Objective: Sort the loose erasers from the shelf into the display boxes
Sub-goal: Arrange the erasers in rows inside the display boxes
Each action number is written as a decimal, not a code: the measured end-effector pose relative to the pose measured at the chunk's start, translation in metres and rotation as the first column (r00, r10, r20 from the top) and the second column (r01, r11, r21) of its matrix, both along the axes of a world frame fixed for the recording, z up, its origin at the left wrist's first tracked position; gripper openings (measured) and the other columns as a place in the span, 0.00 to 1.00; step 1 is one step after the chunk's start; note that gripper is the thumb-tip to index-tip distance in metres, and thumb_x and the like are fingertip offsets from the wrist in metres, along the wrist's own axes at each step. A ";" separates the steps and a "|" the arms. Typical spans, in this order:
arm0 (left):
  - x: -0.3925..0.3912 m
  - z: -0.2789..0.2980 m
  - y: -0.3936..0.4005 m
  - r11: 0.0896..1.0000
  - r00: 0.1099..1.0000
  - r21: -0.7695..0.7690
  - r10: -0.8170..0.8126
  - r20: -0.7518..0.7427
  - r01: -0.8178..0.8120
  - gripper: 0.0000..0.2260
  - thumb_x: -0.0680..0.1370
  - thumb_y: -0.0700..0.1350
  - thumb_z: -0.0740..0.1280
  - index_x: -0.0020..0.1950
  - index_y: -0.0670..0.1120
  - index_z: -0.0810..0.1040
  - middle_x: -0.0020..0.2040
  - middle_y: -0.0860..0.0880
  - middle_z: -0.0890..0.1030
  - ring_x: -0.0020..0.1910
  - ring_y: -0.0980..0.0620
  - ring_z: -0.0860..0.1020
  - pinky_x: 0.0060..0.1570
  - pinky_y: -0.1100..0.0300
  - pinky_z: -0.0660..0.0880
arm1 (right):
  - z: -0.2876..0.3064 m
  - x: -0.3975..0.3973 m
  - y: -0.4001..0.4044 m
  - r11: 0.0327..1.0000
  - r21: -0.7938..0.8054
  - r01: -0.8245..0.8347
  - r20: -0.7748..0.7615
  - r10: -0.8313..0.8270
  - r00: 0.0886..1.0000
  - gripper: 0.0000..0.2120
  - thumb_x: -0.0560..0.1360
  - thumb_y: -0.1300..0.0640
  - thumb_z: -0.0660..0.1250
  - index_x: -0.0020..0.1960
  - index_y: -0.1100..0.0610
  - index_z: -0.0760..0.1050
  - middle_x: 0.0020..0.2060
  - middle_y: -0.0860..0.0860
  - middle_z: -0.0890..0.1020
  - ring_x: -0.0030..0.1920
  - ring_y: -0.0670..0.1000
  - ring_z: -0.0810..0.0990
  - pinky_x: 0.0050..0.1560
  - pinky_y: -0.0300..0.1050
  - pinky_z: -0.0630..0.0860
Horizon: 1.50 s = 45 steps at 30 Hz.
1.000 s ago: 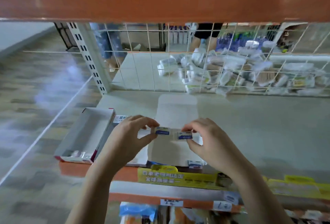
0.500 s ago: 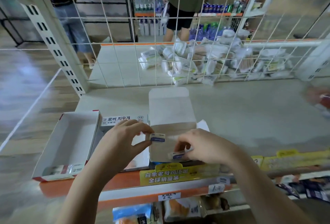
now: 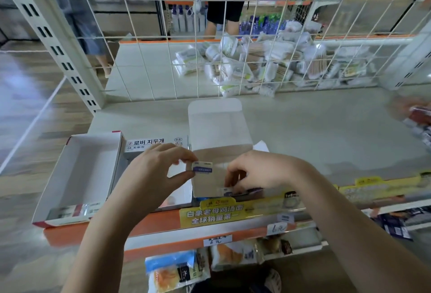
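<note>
Grey shelf (image 3: 303, 124) before you: two open display boxes left of your fingers (image 3: 186, 156), a third box beneath them, blurred packets far right.

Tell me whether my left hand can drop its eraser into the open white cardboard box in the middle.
Probably yes. The left hand pinches the small blue-banded white eraser right above the open white cardboard box; only the right hand, low inside, takes up some room.

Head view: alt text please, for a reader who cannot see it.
The left hand pinches an eraser above an open display box on a shelf, while the right hand sets another eraser into its front. A second open box sits left.
</note>
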<state>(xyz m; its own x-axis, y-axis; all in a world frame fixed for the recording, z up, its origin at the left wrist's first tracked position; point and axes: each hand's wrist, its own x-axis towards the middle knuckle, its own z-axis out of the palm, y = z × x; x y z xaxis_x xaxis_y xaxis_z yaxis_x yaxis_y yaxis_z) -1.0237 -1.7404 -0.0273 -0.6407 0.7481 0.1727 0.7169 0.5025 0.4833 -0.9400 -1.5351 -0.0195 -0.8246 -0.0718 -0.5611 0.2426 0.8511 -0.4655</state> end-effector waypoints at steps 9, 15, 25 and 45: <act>0.004 -0.003 0.007 0.999 0.999 -0.008 -0.032 0.001 0.032 0.10 0.70 0.47 0.73 0.49 0.55 0.81 0.43 0.63 0.75 0.43 0.58 0.73 0.42 0.67 0.70 | -0.006 -0.004 0.000 1.000 -0.003 0.011 -0.028 -0.011 1.000 0.07 0.75 0.57 0.66 0.53 0.51 0.79 0.43 0.41 0.78 0.45 0.46 0.80 0.47 0.41 0.77; 0.005 0.000 0.013 0.993 0.996 -0.094 -0.070 -0.046 0.066 0.09 0.68 0.50 0.73 0.48 0.56 0.81 0.43 0.61 0.79 0.42 0.58 0.71 0.37 0.72 0.65 | -0.007 -0.007 0.003 1.000 0.003 0.007 -0.007 -0.007 1.000 0.08 0.75 0.58 0.67 0.53 0.51 0.80 0.49 0.47 0.82 0.47 0.49 0.81 0.51 0.47 0.79; 0.014 0.014 0.027 0.952 0.991 -0.287 -0.124 -0.043 0.106 0.11 0.76 0.56 0.63 0.58 0.59 0.74 0.55 0.63 0.75 0.56 0.60 0.66 0.54 0.63 0.70 | -0.009 -0.008 0.002 0.997 0.073 -0.034 -0.032 0.036 0.999 0.08 0.75 0.60 0.66 0.52 0.56 0.81 0.48 0.50 0.83 0.45 0.51 0.82 0.48 0.46 0.79; 0.017 0.003 0.053 0.866 0.969 -0.484 -0.212 -0.130 0.125 0.08 0.78 0.52 0.62 0.55 0.55 0.77 0.51 0.58 0.77 0.51 0.56 0.65 0.50 0.62 0.65 | 0.013 0.004 0.061 0.863 0.251 0.439 -0.529 -0.257 0.809 0.14 0.74 0.52 0.67 0.57 0.55 0.73 0.50 0.48 0.75 0.46 0.47 0.71 0.46 0.40 0.66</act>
